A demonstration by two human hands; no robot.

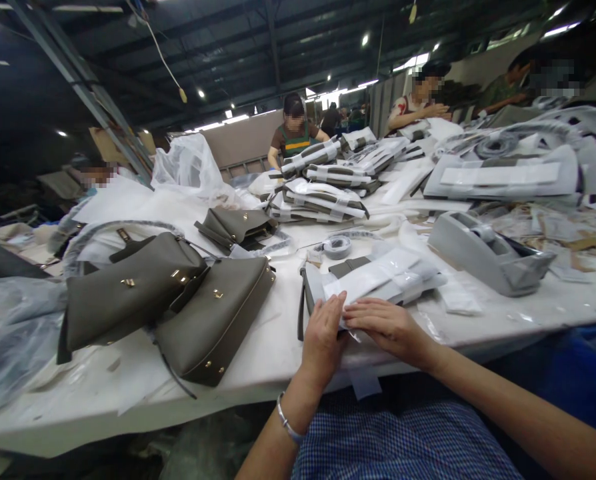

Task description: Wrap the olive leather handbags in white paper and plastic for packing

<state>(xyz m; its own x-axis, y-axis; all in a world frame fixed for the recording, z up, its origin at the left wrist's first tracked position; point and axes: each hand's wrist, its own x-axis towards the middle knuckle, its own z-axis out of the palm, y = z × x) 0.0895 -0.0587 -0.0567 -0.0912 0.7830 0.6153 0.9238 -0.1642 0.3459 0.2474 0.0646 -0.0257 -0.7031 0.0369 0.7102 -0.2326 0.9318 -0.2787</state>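
Observation:
A dark handbag piece wrapped in white paper (391,275) lies at the table's front edge. My left hand (324,330) rests on its near left corner, fingers stretched out and side by side. Against the near edge of the same piece, my right hand (385,327) lies flat with its fingers extended, the tips close to my left hand. A bit of clear film shows just below the fingers. Behind the wrapped piece sits a coiled, wrapped strap (337,246). The underside of the piece is hidden.
Olive handbags (218,313) lie at the left. A grey tape dispenser (488,253) stands at the right. Farther back are stacked wrapped pieces (323,193), clear plastic (185,167) and scraps (553,233). Several people are across the table.

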